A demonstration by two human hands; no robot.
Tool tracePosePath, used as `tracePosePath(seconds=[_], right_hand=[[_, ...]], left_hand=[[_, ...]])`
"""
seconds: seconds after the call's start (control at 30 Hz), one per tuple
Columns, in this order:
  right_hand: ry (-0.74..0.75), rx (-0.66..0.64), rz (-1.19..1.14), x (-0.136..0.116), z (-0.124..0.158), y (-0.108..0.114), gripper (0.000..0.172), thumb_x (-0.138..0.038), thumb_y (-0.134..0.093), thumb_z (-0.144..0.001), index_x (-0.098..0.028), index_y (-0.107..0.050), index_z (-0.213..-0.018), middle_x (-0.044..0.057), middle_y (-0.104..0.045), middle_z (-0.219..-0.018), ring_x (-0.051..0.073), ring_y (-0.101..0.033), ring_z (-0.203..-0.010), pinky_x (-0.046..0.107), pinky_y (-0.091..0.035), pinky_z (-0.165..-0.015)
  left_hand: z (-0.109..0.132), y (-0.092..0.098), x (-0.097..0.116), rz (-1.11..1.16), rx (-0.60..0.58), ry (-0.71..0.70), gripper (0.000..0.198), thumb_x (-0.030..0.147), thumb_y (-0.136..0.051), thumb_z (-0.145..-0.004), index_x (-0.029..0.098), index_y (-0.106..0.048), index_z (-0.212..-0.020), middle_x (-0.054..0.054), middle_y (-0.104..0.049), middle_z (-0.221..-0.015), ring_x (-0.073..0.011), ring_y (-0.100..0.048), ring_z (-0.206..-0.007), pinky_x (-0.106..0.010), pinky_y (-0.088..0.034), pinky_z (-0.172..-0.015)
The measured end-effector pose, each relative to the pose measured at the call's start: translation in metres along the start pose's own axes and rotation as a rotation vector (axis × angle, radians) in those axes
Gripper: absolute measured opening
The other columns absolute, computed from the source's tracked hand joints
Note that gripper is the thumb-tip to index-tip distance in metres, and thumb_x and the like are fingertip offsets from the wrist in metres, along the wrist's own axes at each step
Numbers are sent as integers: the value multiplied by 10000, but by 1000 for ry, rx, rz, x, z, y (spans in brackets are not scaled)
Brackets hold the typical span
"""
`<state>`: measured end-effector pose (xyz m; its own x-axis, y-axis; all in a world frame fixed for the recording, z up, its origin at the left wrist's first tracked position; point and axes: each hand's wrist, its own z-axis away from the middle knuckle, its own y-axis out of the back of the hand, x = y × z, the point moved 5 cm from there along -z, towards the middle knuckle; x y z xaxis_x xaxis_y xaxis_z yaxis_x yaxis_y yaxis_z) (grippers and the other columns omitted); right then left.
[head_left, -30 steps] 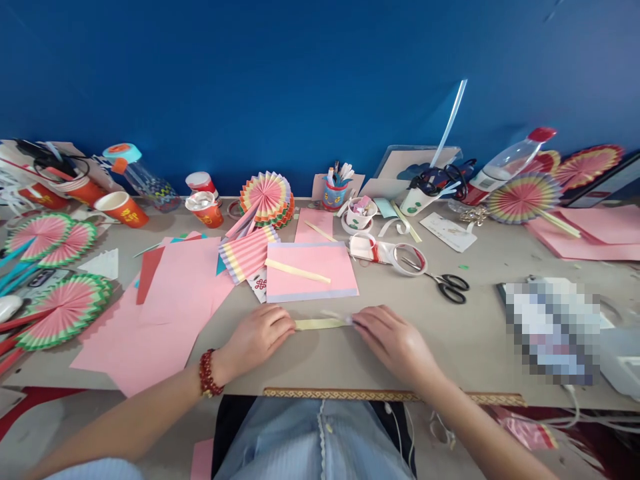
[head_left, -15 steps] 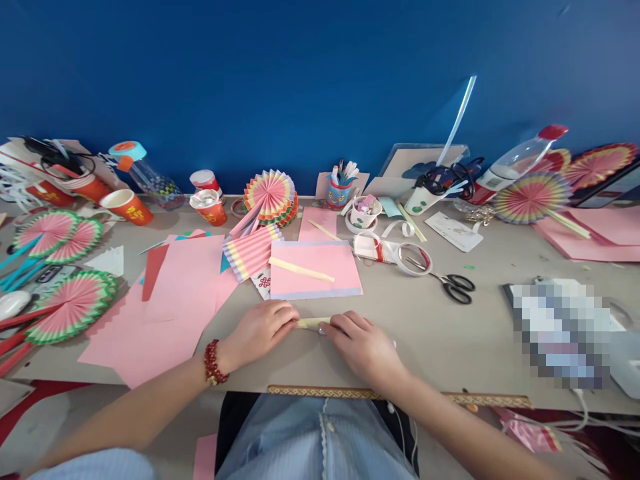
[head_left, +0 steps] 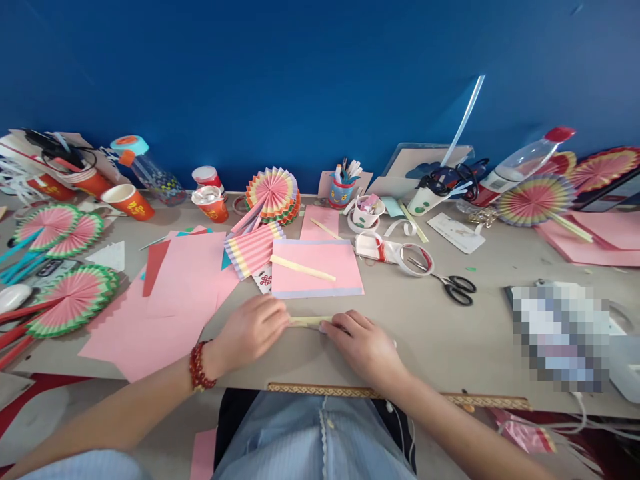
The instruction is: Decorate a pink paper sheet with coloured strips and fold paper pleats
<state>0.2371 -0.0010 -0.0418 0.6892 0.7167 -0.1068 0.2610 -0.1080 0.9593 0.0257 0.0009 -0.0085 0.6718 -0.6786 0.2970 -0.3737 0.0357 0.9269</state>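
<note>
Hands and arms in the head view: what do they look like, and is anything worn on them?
Each grip is a bare hand, left grip and right grip, with no gloves or rings showing. A bracelet of dark red beads circles the left wrist. Both forearms are uncovered; a pale blue sleeve shows at the left upper arm.
</note>
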Motion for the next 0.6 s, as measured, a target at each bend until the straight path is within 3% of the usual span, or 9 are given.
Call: tracePosePath(seconds=[0.07,0.13,0.27,0.43,0.6], right_hand=[[-1,2,-14,0,-1,2,236,-119,-552,-933,-246,-636,-1112,35,-682,-982,208,-586,-905,339,-518,-750],[-4,13,-31,0,-2,4,241,-103,-547,-929,-239,-641,-1105,34,-687,-985,207,-588,-906,337,-517,-751],[5,29,-53,-1,-3,5,219,-108,-551,-933,-227,-653,-1086,33,-688,-975,199,-587,-896,330,-511,-753],[4,64,-44,0,-4,7,185,-120,-556,-938,-226,-667,-1042,26,-684,-928,183,-586,-859,307,-488,-726],[12,66,-48,0,-5,7,171,-127,-549,-947,-215,-665,-1037,23,-681,-932,185,-578,-863,311,-482,-732]], left_hand=[[14,-4,17,-97,22,-158,217,148,-443,-996,203,-649,-1032,-60,-693,-998,-201,-618,-918,-382,-502,-873],[26,-10,27,-150,12,-229,246,136,-467,-983,171,-634,-1159,-90,-691,-1162,-225,-612,-1068,-395,-501,-947],[32,-18,26,-168,-18,-182,338,178,-459,-998,106,-567,-1310,-135,-604,-1365,-260,-518,-1290,-419,-484,-1048],[30,-19,21,-186,-27,-179,369,230,-476,-1004,102,-553,-1341,-144,-600,-1372,-267,-517,-1301,-444,-479,-1062],[33,-22,21,-186,-71,-185,367,170,-446,-999,100,-552,-1343,-128,-592,-1387,-264,-505,-1300,-434,-464,-1062]])
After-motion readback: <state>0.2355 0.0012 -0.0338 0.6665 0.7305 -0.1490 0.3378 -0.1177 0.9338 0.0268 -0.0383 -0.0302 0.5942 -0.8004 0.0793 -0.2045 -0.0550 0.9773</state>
